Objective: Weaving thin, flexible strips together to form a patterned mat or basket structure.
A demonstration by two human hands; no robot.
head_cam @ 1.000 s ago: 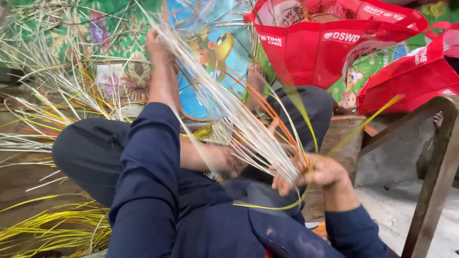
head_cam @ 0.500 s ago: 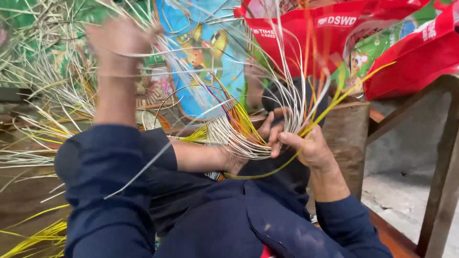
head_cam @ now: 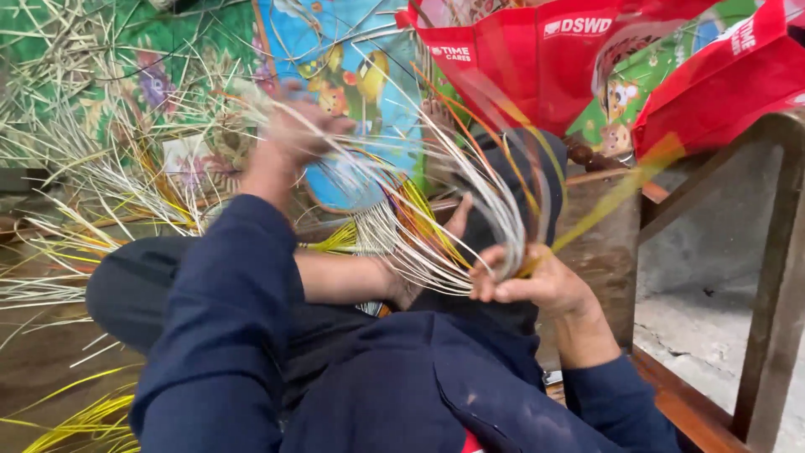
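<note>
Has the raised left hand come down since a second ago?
Yes. The left hand has dropped and shifted right, judged against the blue patterned mat behind it, gripping the pale strands.

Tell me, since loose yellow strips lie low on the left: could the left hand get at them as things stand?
Probably not at once: the left hand is raised and closed on the pale strands, while the yellow strips lie low beyond the knee. Nothing else blocks them.

Blur and cut-offs all round

Left hand [head_cam: 295, 130] was smeared by motion, its fingers unreadable; the strands [head_cam: 470, 180] blurred into streaks; red bags [head_cam: 537, 75] ran off the top edge; right hand [head_cam: 528, 281] hid the strand ends.
</note>
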